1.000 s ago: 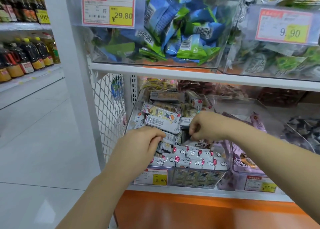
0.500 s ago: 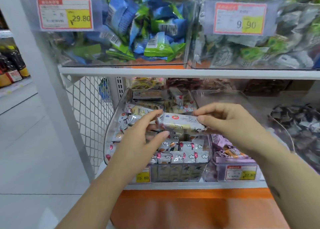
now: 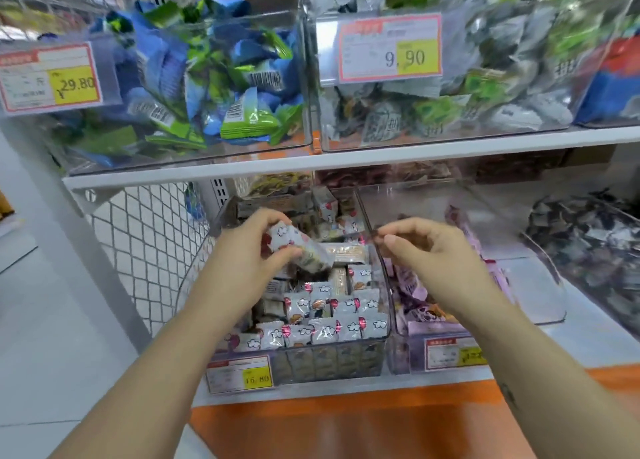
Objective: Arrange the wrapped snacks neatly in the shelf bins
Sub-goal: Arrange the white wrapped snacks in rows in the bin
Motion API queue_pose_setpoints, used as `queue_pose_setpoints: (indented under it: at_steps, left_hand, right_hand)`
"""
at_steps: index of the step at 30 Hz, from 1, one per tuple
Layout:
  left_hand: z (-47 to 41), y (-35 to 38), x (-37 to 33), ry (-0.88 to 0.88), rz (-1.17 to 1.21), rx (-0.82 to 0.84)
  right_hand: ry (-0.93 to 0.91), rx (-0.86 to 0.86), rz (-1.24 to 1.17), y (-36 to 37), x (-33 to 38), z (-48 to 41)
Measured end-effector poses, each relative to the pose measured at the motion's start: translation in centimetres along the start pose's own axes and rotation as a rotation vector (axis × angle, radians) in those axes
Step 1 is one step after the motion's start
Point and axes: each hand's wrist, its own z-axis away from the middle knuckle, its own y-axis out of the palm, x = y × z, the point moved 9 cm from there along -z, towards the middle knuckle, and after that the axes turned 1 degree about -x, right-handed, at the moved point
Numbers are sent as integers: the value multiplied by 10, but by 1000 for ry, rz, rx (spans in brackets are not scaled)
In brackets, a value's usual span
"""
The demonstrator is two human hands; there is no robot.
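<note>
A clear shelf bin [image 3: 194, 285] on the lower shelf holds white wrapped snacks with red marks. Several of them stand in neat rows [image 3: 329, 325] at its front, and loose ones lie behind. My left hand [image 3: 249, 250] hovers over the middle of the bin and grips one white wrapped snack [image 3: 294, 245], tilted. My right hand [image 3: 426, 250] is over the wall between this bin and its right-hand neighbour. Its fingers are curled, with thumb and forefinger close together. Whether they pinch anything is unclear.
The neighbouring clear bin [image 3: 540, 306] holds purple packs [image 3: 415, 292]; dark packs [image 3: 588, 240] lie further right. Upper-shelf bins hold blue-green packs [image 3: 207, 77] and grey-green packs [image 3: 502, 87]. A wire mesh panel [image 3: 145, 236] closes the left side. An orange base [image 3: 346, 424] runs below.
Half a second ago both hands held one snack between them. Now only my left hand grips a snack, and my right hand has drawn away to the right.
</note>
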Motion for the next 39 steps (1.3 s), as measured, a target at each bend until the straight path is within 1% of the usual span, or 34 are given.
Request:
queue_pose_setpoints:
  at_steps: [6, 8, 12, 15, 20, 25, 30, 34, 39]
  left_hand:
    - [-6, 28, -8, 82, -294, 176]
    - [-6, 38, -7, 79, -339, 269]
    - [-6, 66, -4, 52, -289, 471]
    - [-6, 84, -7, 59, -251, 525]
    - [-1, 112, -2, -8, -141, 642]
    - [1, 123, 7, -61, -72, 699]
    - [2, 125, 8, -109, -77, 759]
    - [-5, 115, -1, -103, -1, 712]
    - [-7, 120, -12, -96, 2, 692]
  right_hand:
    - [32, 8, -56, 0, -7, -3]
    - [34, 6, -67, -2, -6, -3]
    - [50, 15, -67, -2, -7, -2]
    - [47, 27, -35, 0, -8, -2]
    - [29, 31, 52, 1, -9, -3]
    - [11, 42, 101, 5, -10, -4]
    - [1, 48, 103, 8, -9, -4]
    - [6, 59, 134, 9, -13, -5]
    - [18, 57, 130, 10, -15, -5]
